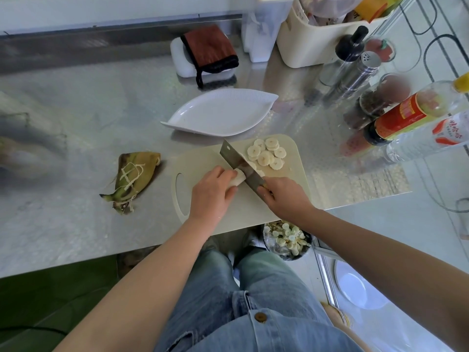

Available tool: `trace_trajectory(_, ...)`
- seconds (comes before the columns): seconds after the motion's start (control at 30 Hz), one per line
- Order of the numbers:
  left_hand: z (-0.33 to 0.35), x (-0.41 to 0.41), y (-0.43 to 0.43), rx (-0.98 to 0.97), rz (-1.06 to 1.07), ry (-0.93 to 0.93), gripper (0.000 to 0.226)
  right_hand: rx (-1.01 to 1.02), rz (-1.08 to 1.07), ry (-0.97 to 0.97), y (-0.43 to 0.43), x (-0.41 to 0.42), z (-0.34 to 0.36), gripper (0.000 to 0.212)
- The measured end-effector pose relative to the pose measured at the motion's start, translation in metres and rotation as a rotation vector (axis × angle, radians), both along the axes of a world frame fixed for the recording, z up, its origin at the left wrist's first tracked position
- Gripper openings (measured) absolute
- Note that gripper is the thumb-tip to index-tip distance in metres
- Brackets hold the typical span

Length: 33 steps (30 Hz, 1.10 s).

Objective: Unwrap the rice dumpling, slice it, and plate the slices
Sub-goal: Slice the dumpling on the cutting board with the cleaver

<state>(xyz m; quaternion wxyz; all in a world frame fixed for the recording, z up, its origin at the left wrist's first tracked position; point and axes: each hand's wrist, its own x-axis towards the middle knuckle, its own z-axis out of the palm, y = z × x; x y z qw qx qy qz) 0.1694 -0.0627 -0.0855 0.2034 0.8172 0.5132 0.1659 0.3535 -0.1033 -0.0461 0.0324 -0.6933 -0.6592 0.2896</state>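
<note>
Centre stage is the pale cream plastic cutting board (203, 158) with an oval handle hole, lying on the steel counter (76, 224). Every place here is given from that board.

In the middle of the board, the left hand (213, 196) is curled down over the white, peeled stub of rice dumpling (239, 177). The fingers wrap round it and pin it to the surface, so only its cut end peeks out. Pressed against that end is the broad steel blade of the cleaver (236, 161), angled across the board with its edge down on the dumpling. The right hand (284, 196) is closed tightly round the cleaver's handle on the near right part of the board, and the handle is almost wholly hidden in the fist.

On the board's far right corner, just past the blade, sits a loose heap of round white dumpling slices (267, 153), overlapping one another.

Just beyond the far edge of the board is the white ribbed leaf-shaped plate (220, 115), with nothing on it.

To the board's left, set apart on the counter, lies the yellow-green leaf wrapper (134, 179) with pale string tangled across it.

Off the board's right side stands a cluster of bottles and a metal shaker (365, 67).

Below the board's near edge, under the counter, a dark bowl (286, 240) holds more pale round slices.
</note>
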Motion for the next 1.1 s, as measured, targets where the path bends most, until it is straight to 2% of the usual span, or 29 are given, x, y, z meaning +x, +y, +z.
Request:
trace_trajectory(0.27,-0.002,-0.008,-0.005,0.083,0.007,-0.003,0.026,0.101,0.005,0.055,0.004,0.008,0.020,0.025)
trace_trajectory(0.7,0.001,-0.007,-0.004,0.031,0.023,0.009,0.022,-0.036,-0.003,0.014,0.003,0.001,0.003,0.027)
trace_trajectory(0.9,0.002,-0.007,-0.003,0.033,0.017,0.017,0.023,0.038,-0.039,0.052,0.003,-0.001,0.002,0.026)
trace_trajectory(1.1,0.003,-0.007,-0.002,0.049,0.018,0.036,0.022,0.147,-0.022,0.081,0.008,0.007,0.022,0.017)
